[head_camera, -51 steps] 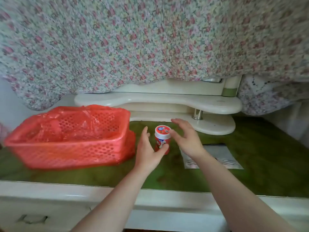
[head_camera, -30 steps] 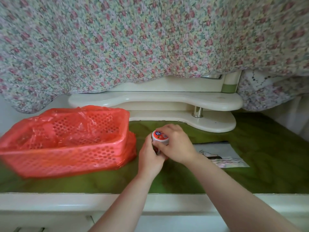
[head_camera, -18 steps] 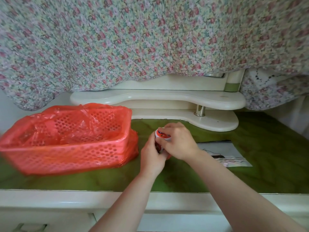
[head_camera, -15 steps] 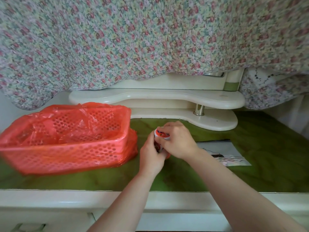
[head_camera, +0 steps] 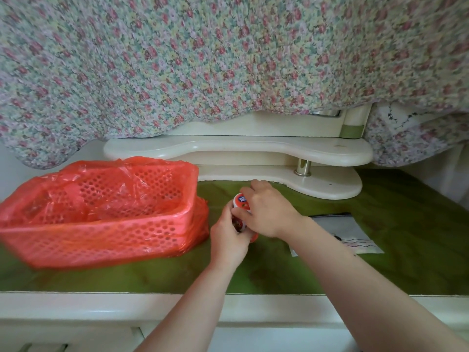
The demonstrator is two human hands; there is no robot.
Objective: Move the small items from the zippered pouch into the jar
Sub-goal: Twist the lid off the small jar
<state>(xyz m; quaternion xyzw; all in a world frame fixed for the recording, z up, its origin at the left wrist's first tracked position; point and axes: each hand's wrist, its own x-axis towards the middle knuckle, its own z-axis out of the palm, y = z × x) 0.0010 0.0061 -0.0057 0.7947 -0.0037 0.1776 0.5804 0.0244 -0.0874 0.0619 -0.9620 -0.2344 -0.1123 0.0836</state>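
Overhead, a flowered cloth [head_camera: 203, 59] draped across the whole top of the view. Below it, a green-topped desk [head_camera: 393, 250] with a cream tiered shelf [head_camera: 253, 151] at the back. On the desk's left, a red perforated basket [head_camera: 101, 224] lined with red plastic film. To the right, flat on the green surface, a pale zippered pouch [head_camera: 355, 232], partly hidden behind the right forearm. Just beside the basket's right end, the small jar [head_camera: 241, 212], red and white. Left hand [head_camera: 228, 240] wrapped round the jar's body; right hand [head_camera: 266, 209] closed over its lid [head_camera: 240, 200] from above.
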